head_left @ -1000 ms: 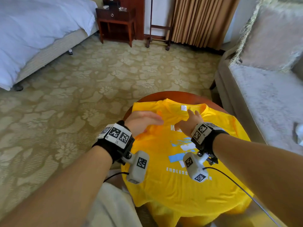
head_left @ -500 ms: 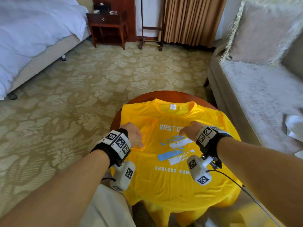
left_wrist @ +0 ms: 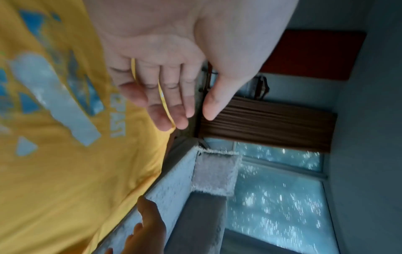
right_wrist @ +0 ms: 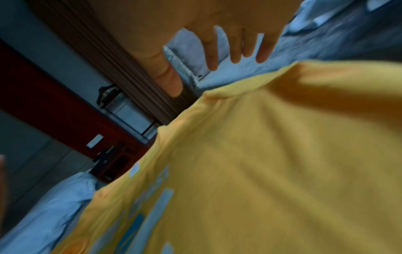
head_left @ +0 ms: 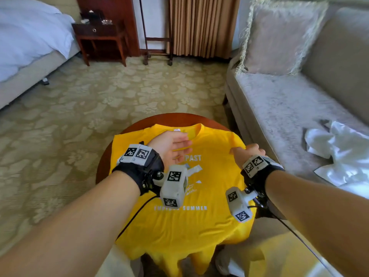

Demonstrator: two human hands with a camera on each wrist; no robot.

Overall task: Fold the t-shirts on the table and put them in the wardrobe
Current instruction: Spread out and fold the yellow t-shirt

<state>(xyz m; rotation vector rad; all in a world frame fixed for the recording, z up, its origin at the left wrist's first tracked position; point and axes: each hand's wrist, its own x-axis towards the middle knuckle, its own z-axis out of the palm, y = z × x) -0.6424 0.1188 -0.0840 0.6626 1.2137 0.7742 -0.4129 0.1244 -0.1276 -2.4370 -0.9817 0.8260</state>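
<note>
A yellow t-shirt (head_left: pixel 199 222) with blue and white print lies spread face up on a round wooden table (head_left: pixel 171 118), its hem hanging over the near edge. My left hand (head_left: pixel 188 141) is over the chest just below the collar, fingers straight and together, holding nothing. The left wrist view shows that open palm (left_wrist: pixel 191 118) edge-on beside the shirt (left_wrist: pixel 54 171). My right hand (head_left: pixel 247 151) is at the shirt's right shoulder. In the right wrist view its fingers (right_wrist: pixel 237 51) are spread just beyond the shirt's edge (right_wrist: pixel 261 171), gripping nothing.
A grey sofa (head_left: pixel 289 108) with a fringed cushion (head_left: pixel 279 37) stands close to the table's right; crumpled white cloth (head_left: pixel 339 154) lies on its seat. A bed (head_left: pixel 30 47) and dark nightstand (head_left: pixel 99 37) are far left. Patterned carpet lies between.
My left hand has moved from the shirt's left side up to the chest below the collar. My right hand has slid from the chest out to the right shoulder.
</note>
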